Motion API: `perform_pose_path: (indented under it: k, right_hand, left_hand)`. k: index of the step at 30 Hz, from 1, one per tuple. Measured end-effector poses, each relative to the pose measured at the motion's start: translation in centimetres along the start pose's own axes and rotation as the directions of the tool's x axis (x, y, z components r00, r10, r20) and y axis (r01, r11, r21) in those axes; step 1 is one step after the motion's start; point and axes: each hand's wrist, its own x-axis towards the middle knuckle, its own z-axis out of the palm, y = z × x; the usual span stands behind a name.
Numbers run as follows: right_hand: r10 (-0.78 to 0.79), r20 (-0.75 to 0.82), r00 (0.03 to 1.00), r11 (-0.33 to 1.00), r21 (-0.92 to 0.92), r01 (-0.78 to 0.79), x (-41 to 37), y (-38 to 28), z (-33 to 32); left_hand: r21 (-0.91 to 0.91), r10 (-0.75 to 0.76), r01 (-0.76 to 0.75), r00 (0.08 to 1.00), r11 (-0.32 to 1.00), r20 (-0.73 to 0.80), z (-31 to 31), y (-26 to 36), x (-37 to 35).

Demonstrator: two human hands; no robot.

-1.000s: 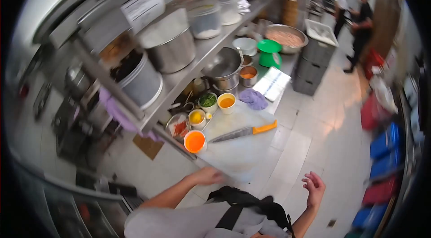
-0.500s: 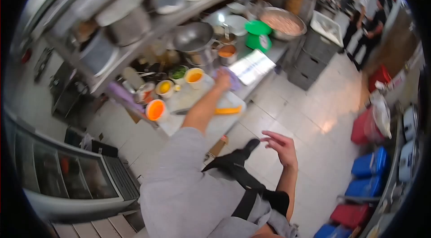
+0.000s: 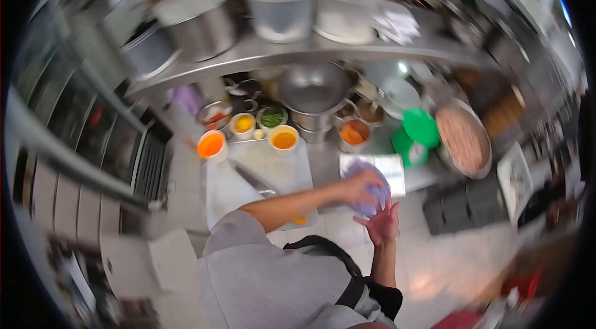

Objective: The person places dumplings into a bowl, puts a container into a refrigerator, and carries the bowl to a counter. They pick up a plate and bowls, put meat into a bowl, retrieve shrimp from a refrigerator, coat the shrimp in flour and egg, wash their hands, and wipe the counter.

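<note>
My left hand (image 3: pixel 359 185) is closed on a crumpled purple cloth (image 3: pixel 367 208) at the counter's front edge. Close below, my right hand (image 3: pixel 383 225) has its fingers spread, the tips right at the cloth. Behind the cloth lies a white flat item with blue print (image 3: pixel 395 175). To the left, a knife (image 3: pixel 251 179) rests on a white cutting board (image 3: pixel 226 195). My left forearm hides its middle, and the yellow handle end shows beyond.
Tubs of orange liquid (image 3: pixel 212 143), yellow sauce (image 3: pixel 284 139) and chopped greens (image 3: pixel 272 118) line the board's back. A metal bowl (image 3: pixel 313 88), green scale (image 3: pixel 411 143) and large bowl of pinkish food (image 3: pixel 462 136) stand behind. Grey crates (image 3: pixel 462 208) are at right; a loaded shelf (image 3: pixel 298 51) hangs above.
My left hand has lifted the purple cloth from the counter towards me. My right hand has come up to it. The view has turned, bringing the counter square ahead.
</note>
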Motion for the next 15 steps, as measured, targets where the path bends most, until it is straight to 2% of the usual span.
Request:
perform_pose_path:
  k: [2,3,4,5,6,7,8,9,10,11,12,13,14,15]
  right_hand:
    - [-0.15,0.049,0.988,0.988,0.05,0.147,7.1,-0.8,-0.1]
    - [-0.147,-0.046,0.988,0.987,-0.073,0.143,10.2,-1.6,-1.0]
    - [-0.099,0.029,0.995,0.99,-0.102,0.101,11.3,-1.9,0.4]
    - [-0.11,0.1,0.989,0.955,-0.267,0.133,11.5,-2.3,2.3]
    - [-0.12,0.172,0.978,0.891,-0.415,0.182,11.4,-2.9,3.6]
    - [0.027,0.345,0.938,0.862,-0.484,0.154,11.2,-3.2,4.9]
    - [0.072,0.389,0.918,0.854,-0.5,0.144,10.6,-4.4,6.2]
    - [0.085,0.516,0.853,0.745,-0.601,0.29,9.7,-6.3,7.6]
    - [0.112,0.63,0.768,0.615,-0.651,0.445,8.6,-8.5,9.0]
    - [0.154,0.721,0.676,0.475,-0.653,0.589,7.4,-10.7,10.1]
    - [0.209,0.796,0.568,0.326,-0.605,0.727,6.6,-12.6,11.0]
    - [0.28,0.843,0.459,0.177,-0.515,0.839,6.1,-13.7,11.3]
    - [0.305,0.846,0.436,0.186,-0.503,0.844,5.7,-13.7,11.5]
    - [0.396,0.855,0.334,0.826,-0.491,0.278,5.2,-12.9,11.6]
  left_hand:
    - [0.307,-0.205,0.24,0.968,0.921,-0.145,-1.1,6.6,0.7]
    - [0.323,-0.233,0.3,0.945,0.897,-0.23,-1.4,6.3,0.7]
    - [0.161,-0.174,0.24,0.924,0.957,-0.341,-1.6,5.6,-0.2]
    - [0.014,-0.122,0.144,0.883,0.99,-0.453,-1.4,5.2,-1.0]
    - [0.033,-0.14,0.183,0.846,0.983,-0.515,-0.3,4.7,-1.5]
    - [-0.356,-0.28,0.062,0.745,0.932,-0.605,0.9,4.0,-2.1]
    - [-0.655,-0.423,-0.147,0.655,0.741,-0.626,2.1,3.4,-2.7]
    - [-0.628,-0.421,-0.162,0.613,0.761,-0.669,3.2,2.7,-3.5]
    - [-0.745,-0.521,-0.357,0.547,0.563,-0.656,4.4,2.1,-4.2]
    - [-0.778,-0.613,-0.542,0.509,0.317,-0.604,5.8,2.1,-4.2]
    - [-0.752,-0.611,-0.567,0.476,0.336,-0.632,7.4,2.9,-2.9]
    - [-0.76,-0.605,-0.643,0.569,0.095,-0.557,9.4,4.4,-1.1]
    - [-0.732,-0.562,-0.664,0.667,-0.15,-0.49,11.5,5.3,0.5]
    - [-0.607,-0.495,-0.744,0.653,-0.279,-0.574,15.3,4.0,2.7]
